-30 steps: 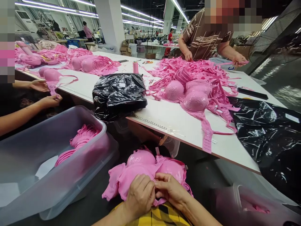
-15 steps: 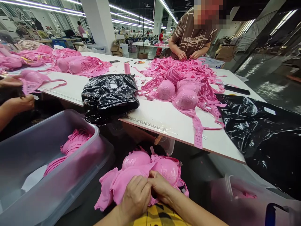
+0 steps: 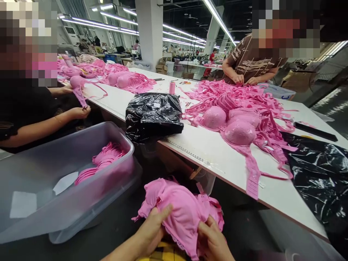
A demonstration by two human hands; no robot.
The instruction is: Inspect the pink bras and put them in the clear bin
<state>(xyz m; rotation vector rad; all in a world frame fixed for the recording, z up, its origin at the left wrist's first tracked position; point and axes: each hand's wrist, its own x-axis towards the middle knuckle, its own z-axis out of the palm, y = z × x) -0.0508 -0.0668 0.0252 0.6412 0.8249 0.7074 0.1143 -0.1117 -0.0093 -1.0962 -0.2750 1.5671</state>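
Note:
A pink bra lies over my lap, its smooth inner side facing up. My left hand grips its near left edge, thumb on top and fingers underneath. My right hand pinches the fabric at the right, close to the lower band. More pink fabric with straps shows beneath and behind the bra; how many pieces lie there I cannot tell. Yellow-and-black checked cloth shows under my hands.
A white table bears a heap of pink bras, a black plastic bundle and a thread spool. Left stands a translucent bin with pink pieces. Black plastic drapes the right edge. One co-worker sits left, another stands behind the table.
My hands have moved apart from their close pinch, and the bra now shows its inner side. The view has turned left, bringing the co-worker at the left further into sight.

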